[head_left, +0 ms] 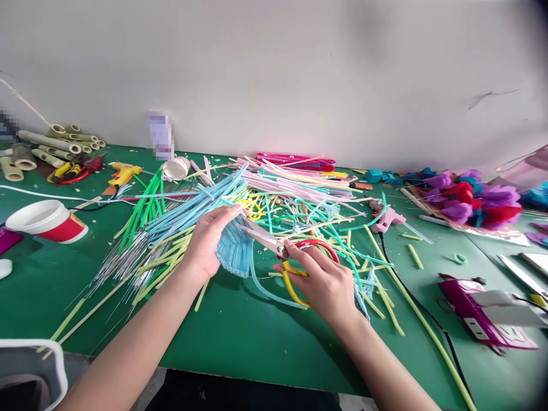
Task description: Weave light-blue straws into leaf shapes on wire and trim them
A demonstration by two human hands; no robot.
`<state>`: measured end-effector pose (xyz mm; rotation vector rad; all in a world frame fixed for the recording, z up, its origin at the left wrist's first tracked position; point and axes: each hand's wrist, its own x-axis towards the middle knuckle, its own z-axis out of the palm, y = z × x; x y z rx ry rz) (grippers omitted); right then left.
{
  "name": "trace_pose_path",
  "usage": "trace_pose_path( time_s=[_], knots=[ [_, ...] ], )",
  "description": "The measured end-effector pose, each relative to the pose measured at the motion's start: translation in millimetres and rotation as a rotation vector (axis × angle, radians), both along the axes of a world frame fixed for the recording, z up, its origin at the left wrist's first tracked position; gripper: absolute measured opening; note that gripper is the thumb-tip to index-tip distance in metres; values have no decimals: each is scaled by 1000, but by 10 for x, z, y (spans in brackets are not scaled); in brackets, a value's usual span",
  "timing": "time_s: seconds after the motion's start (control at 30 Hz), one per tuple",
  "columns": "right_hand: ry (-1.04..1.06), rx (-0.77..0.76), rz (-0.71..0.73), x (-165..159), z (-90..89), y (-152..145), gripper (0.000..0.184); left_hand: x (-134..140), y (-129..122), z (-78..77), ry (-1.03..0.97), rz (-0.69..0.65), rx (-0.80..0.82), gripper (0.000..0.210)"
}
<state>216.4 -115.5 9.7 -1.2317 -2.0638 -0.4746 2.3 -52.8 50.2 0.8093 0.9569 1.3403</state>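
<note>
Head view: clamped between thumb and fingers of the left hand (pixel 209 237), a blue fan (pixel 235 252), just above the middle of the green table (pixel 265 354); wrapped round the handles of the scissors (pixel 268 240), the right hand (pixel 327 274). Could nick the left thumb or bite too deep into the fan, with a slip of blades so near. Could also snag the loose blue strip (pixel 274 295) on the yellow handle (joined to the fan or not, hard to tell). Ribbed, tightly packed, rounded below: the fan. Hard metal blades, smooth red and yellow loops. Beyond, soft-looking sticks (pixel 214 200) and thin, bristling silver wires (pixel 117 260).
</note>
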Motion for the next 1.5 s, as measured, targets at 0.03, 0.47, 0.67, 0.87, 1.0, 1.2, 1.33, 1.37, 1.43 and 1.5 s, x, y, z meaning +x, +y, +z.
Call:
trace_pose_path(
  time_s=[0.03,0.47,0.67,0.87,1.0,1.2,1.33,1.37,1.43,1.5],
  knots=[
    [2,2,-6,-10,-2,-1,38,2,3,-11,10,7,8,25],
    [22,-35,-33,-74,-13,25,35,22,43,-110,53,50,28,30],
    [68,-58,-19,-80,-38,25,35,27,61,-111,24,86,-40,30],
    [95,-70,-33,-77,-58,27,35,48,63,-118,5,99,-39,27],
    [99,-93,-21,-78,-68,17,37,48,65,-150,16,102,-25,26],
    [112,-116,-7,-86,-74,14,37,56,81,-177,-14,130,-42,24],
    [118,-115,-11,-90,-64,16,36,62,78,-154,-33,135,-71,24],
    [119,-115,-13,-91,-62,16,36,63,75,-148,-32,136,-71,24],
    [122,-114,-15,-91,-62,16,36,64,70,-140,-30,136,-66,23],
    [126,-115,-15,-91,-65,17,36,63,70,-140,-31,132,-59,21]
  ],
)
